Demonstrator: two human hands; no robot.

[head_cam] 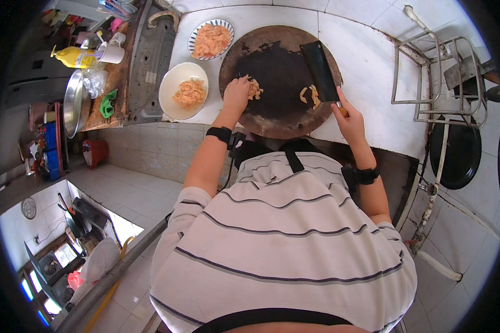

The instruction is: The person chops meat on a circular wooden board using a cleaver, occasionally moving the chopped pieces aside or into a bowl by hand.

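A round, dark-stained wooden chopping board (281, 83) lies on the white tiled counter before me. My right hand (350, 119) grips the wooden handle of a cleaver (320, 71), whose broad dark blade rests flat over the board's right side. Beside the blade lie a few pale meat strips (315, 98). My left hand (236, 93) is at the board's left edge, fingers bent against a small pile of chopped raw meat (255, 89); whether they grip any is hidden. To its left, a cream bowl (165, 98) holds chopped meat (190, 95).
Behind the cream bowl stands a blue-patterned bowl (232, 35) of raw meat. At left, a wooden table (102, 113) carries a metal basin (73, 104), a yellow pump bottle (71, 57) and a white mug (111, 54). A metal wall rack (418, 100) and a black pan (456, 154) are at right.
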